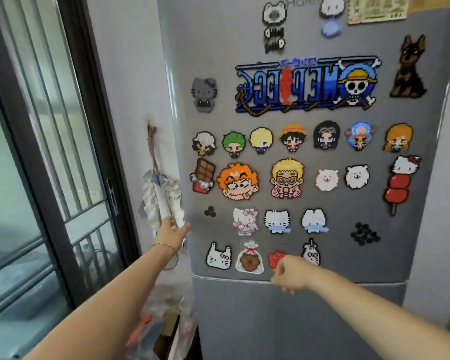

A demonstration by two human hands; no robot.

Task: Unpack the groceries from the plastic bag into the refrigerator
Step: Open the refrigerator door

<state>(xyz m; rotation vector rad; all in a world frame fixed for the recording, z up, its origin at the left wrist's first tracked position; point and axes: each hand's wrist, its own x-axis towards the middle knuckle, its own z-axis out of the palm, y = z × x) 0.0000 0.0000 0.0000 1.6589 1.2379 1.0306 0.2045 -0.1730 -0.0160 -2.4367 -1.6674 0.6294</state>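
The fridge (309, 178) stands shut straight ahead, its upper door's left edge at the spread left grip (173, 231), nearer than the right grip (291, 275), curled empty by the door's bottom seam.

"Haier" atop refrigerator (309, 157) door

Bare forearms, a thin bracelet (163, 246) on the left wrist.
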